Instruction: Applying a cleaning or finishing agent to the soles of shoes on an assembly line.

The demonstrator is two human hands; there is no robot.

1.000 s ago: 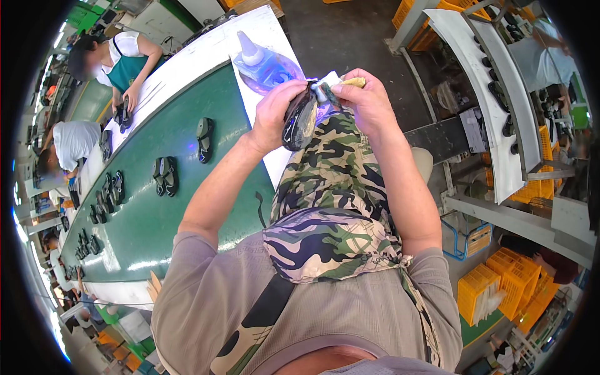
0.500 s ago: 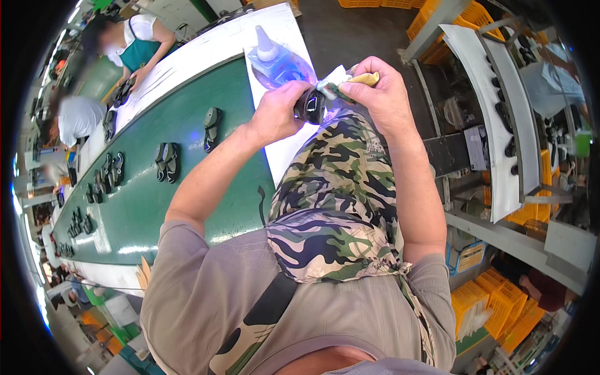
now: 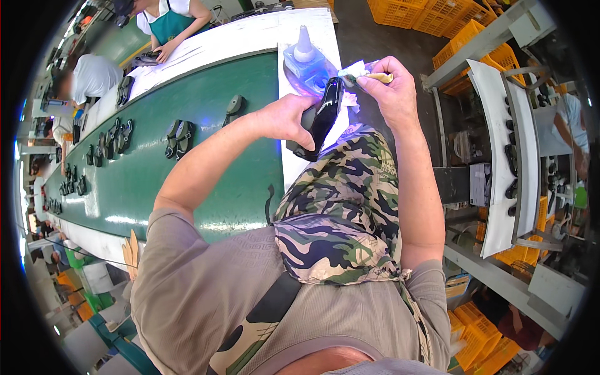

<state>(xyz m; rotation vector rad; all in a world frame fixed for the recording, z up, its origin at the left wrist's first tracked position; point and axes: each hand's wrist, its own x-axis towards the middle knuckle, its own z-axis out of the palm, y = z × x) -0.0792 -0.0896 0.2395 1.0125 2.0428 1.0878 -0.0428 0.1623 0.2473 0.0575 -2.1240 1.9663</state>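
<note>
My left hand [image 3: 284,119] is closed round a glossy black shoe [image 3: 329,109], held tilted above the white strip at the bench edge. My right hand [image 3: 395,94] pinches a small yellowish stick-like tool [image 3: 380,77]. A wad of white cloth [image 3: 354,69] shows at its end, by the upper tip of the shoe; whether they touch I cannot tell. Just beyond, a squeeze bottle [image 3: 306,65] of blue liquid with a pale pointed nozzle stands on the white strip. Crumpled pale tissue [image 3: 350,100] lies beside the shoe.
Several dark sandals [image 3: 181,139] sit on the green belt [image 3: 231,181] to my left. A co-worker [image 3: 175,25] handles a shoe across the bench. On the right stand a white shelf [image 3: 494,156] with shoes and a metal frame [image 3: 494,278]. Yellow crates [image 3: 400,14] stack at the back.
My left hand has turned the shoe so its long glossy side shows upright. My right hand with the tool has shifted slightly right. The whole view has swung, moving the bench rightward.
</note>
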